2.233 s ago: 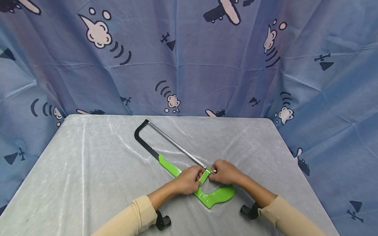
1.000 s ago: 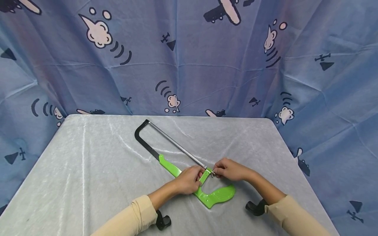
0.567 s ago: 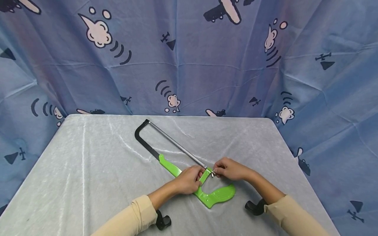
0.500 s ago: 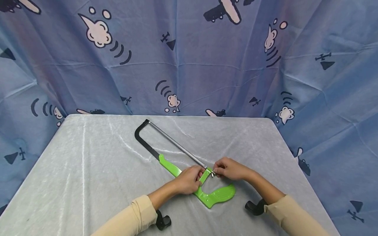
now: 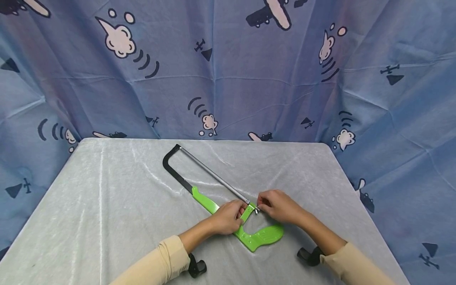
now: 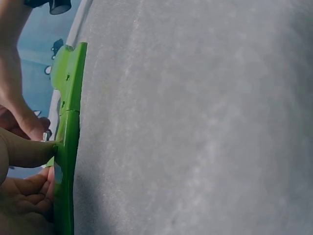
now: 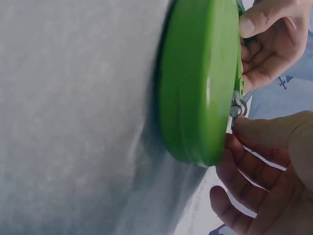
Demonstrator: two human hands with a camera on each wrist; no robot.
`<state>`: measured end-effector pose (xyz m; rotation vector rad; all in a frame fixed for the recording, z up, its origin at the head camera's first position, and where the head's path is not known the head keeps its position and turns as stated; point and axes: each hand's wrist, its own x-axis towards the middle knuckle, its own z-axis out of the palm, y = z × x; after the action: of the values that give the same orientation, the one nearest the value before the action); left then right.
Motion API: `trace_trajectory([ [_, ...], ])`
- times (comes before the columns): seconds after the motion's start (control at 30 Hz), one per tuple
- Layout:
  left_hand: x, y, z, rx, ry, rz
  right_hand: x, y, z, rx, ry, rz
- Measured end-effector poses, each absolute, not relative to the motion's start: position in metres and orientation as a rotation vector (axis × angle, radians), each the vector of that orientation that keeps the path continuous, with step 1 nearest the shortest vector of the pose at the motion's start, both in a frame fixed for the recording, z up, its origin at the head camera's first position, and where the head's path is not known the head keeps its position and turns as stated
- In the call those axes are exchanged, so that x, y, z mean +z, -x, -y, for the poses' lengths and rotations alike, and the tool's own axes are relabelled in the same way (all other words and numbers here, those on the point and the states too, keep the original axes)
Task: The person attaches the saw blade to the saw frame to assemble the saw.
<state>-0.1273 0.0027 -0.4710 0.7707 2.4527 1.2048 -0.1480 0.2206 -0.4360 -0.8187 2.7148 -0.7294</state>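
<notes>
A hacksaw (image 5: 204,200) lies slantwise on the table, with a green handle, a black front frame and a silver blade bar. My left hand (image 5: 228,217) grips its green frame just ahead of the handle, thumb on one side and fingers on the other, as the left wrist view shows. At the near end of the bar sits a metal wing nut (image 7: 238,107). My right hand (image 5: 281,206) is at this nut, pinching it with thumb and index fingertips. Its other fingers are loosely bent beside the green handle (image 7: 195,88). The index fingertip is partly hidden in the right wrist view.
A grey velvety cloth covers the table (image 5: 124,217). Behind and beside it hangs a blue curtain (image 5: 242,99) with cartoon prints. Black wrist devices (image 5: 197,266) sit under both forearms.
My right hand has drawn back slightly to the right from the wing nut's closer grip, and its wrist has turned a little. The wing nut shows more. My left hand and the hacksaw stay put.
</notes>
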Motion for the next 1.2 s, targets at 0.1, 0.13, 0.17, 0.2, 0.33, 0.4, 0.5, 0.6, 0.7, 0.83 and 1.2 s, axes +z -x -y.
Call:
trace_trajectory([
  [0.1, -0.471, 0.127, -0.003, 1.206, -0.772, -2.454, -0.434, 0.144, -0.219, -0.654, 0.842, -2.766],
  [0.13, -0.471, 0.127, -0.003, 1.206, -0.774, -2.454, -0.433, 0.143, -0.219, -0.628, 0.853, -2.778],
  [0.17, -0.471, 0.127, -0.002, 1.205, -0.774, -2.455, -0.433, 0.141, -0.219, -0.591, 0.876, -2.795],
  [0.2, -0.472, 0.127, -0.002, 1.204, -0.776, -2.455, -0.433, 0.140, -0.218, -0.545, 0.897, -2.817],
  [0.33, -0.473, 0.128, -0.002, 1.196, -0.780, -2.455, -0.436, 0.138, -0.215, -0.372, 1.002, -2.916],
  [0.4, -0.473, 0.128, -0.002, 1.197, -0.778, -2.452, -0.439, 0.137, -0.212, -0.326, 1.020, -2.961],
  [0.5, -0.472, 0.128, -0.002, 1.208, -0.768, -2.442, -0.443, 0.137, -0.209, -0.305, 1.032, -3.000],
  [0.6, -0.472, 0.127, -0.002, 1.218, -0.762, -2.436, -0.445, 0.136, -0.208, -0.285, 1.047, -3.019],
  [0.7, -0.471, 0.127, -0.002, 1.220, -0.760, -2.434, -0.446, 0.136, -0.208, -0.276, 1.044, -3.026],
  [0.83, -0.470, 0.127, -0.002, 1.214, -0.765, -2.436, -0.445, 0.136, -0.208, -0.283, 0.989, -3.028],
  [1.2, -0.471, 0.128, -0.002, 1.207, -0.790, -2.446, -0.441, 0.138, -0.210, -0.336, 0.927, -2.971],
])
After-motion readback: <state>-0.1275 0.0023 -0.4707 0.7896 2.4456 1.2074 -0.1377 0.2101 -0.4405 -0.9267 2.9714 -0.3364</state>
